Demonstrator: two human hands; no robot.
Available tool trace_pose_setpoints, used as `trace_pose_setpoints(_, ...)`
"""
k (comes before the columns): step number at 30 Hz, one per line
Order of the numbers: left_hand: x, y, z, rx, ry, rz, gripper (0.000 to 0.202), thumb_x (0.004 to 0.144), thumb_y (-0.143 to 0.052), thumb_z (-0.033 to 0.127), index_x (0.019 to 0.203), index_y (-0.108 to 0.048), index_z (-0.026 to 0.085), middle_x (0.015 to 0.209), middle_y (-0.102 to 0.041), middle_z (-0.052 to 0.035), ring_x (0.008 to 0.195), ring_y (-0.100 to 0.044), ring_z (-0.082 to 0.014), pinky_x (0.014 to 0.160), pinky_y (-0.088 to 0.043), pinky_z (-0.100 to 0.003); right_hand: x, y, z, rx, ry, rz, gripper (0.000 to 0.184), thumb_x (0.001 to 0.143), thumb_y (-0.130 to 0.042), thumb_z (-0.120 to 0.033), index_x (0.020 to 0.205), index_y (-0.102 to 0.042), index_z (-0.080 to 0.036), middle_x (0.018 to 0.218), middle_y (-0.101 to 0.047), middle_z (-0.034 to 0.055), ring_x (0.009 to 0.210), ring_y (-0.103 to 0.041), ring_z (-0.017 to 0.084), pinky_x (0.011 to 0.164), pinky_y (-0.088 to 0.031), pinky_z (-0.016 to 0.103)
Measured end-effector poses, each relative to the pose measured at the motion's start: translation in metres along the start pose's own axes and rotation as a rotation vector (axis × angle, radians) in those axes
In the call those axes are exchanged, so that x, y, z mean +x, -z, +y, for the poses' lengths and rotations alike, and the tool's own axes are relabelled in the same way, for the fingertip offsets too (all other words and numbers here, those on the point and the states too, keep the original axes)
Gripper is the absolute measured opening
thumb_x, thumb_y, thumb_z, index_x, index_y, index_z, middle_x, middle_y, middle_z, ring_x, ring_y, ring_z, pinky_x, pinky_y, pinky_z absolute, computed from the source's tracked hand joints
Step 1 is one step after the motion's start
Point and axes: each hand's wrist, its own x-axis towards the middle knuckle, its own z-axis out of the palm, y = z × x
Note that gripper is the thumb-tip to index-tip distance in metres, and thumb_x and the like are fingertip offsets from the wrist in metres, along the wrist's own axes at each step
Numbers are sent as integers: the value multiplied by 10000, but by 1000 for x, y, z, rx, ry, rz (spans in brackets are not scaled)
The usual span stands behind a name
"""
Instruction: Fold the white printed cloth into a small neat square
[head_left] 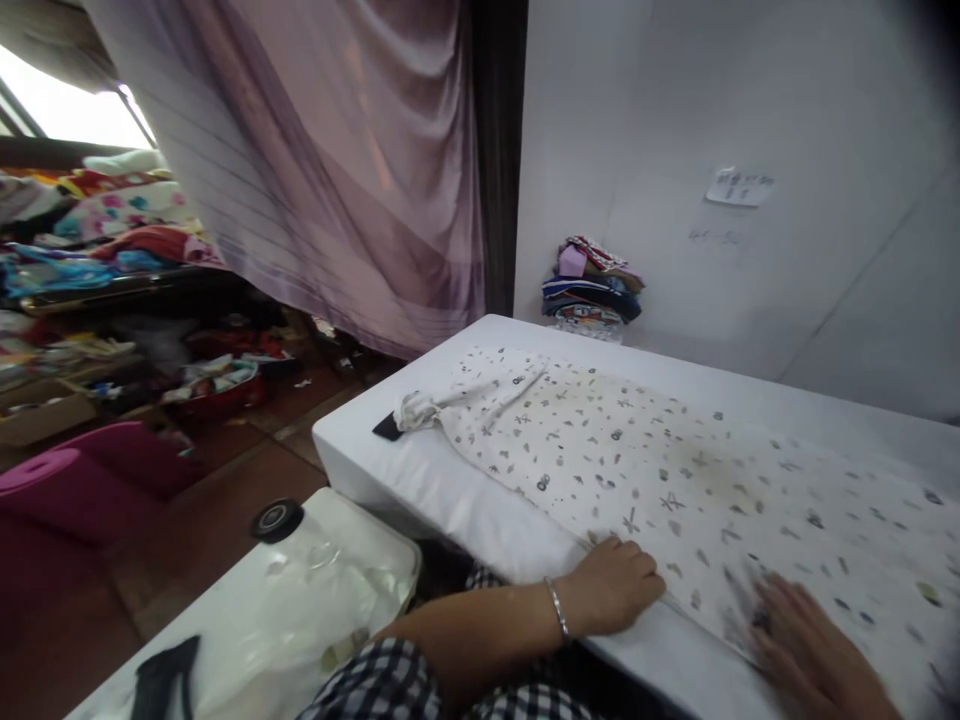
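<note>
A white cloth [570,440] with small scattered dark prints lies spread along the white table, its left end gathered into a bunched, cuff-like part [417,410]. My left hand [616,585], with a bracelet at the wrist, rests at the near edge of the cloth; its fingers are curled and closed on that edge. Farther right, my right hand [810,640] lies over the cloth with fingers stretched out, smeared by motion. A small dark spot shows by its fingers, too blurred to name. Beside the bunched end sits a flat black piece [388,428].
The white table [360,440] stands against a pale wall with a paper note [740,187]. Folded clothes [592,285] are stacked at its back. Left of me is a lower white surface with a round black object [277,520] and clear plastic [322,575]. A mauve curtain [360,150] hangs behind.
</note>
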Motion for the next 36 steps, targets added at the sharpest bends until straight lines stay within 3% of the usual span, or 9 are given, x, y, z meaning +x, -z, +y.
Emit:
trace_pose_setpoints(4,-14,6,-16,32,72,-21,98,842,-504,191,928,-549,175,896,-556,-30,858,-462,-168,719,-341,-303,9,-16,-49,-138,93,-33,562,833,-333,-561,1337,-432,-332,1434,-351,27,1297,-334,316,980,-323,561)
trace_pose_setpoints(11,-47,19,-70,79,293,-48,83,866,-469,165,875,-551,173,929,-573,-32,882,-478,-172,751,-349,-319,1,-11,-44,-149,136,-38,601,837,-343,-517,1414,-280,-361,1447,-325,35,1303,-321,314,977,-312,558)
trace_pose_setpoints(14,-61,26,-94,81,387,-51,125,880,-443,165,877,-568,175,936,-586,-39,903,-487,-184,778,-354,-331,5,-5,-52,-127,125,-16,589,832,-380,-520,1392,-331,-342,1406,-395,70,1271,-369,333,968,-319,570)
trace_pose_setpoints(18,-77,31,-118,59,504,-39,184,876,-426,145,928,-600,178,981,-599,-66,944,-495,-202,813,-359,-351,24,7,-90,-38,192,-17,477,866,-402,-464,1282,-483,-247,1325,-492,95,1237,-418,302,1007,-312,516)
trace_pose_setpoints(22,-86,34,-129,-20,564,0,247,830,-429,83,954,-617,184,999,-614,-66,960,-512,-203,833,-370,-355,54,9,-139,120,315,7,342,886,-439,-375,1139,-587,-199,1185,-578,106,1107,-513,254,950,-404,427)
trace_pose_setpoints(26,-89,37,-132,-115,594,36,323,765,-434,22,960,-629,190,1014,-634,-49,972,-534,-189,869,-373,-356,87,-1,-179,164,380,-85,296,886,-450,-291,1102,-605,-159,1083,-598,115,1005,-532,236,890,-432,391)
trace_pose_setpoints(36,-94,39,-144,-239,646,114,350,743,-431,39,998,-631,171,996,-673,-46,940,-582,-183,880,-411,-339,144,-15,-243,47,345,-215,276,886,-435,-228,1105,-593,-174,962,-574,104,894,-505,224,790,-429,333)
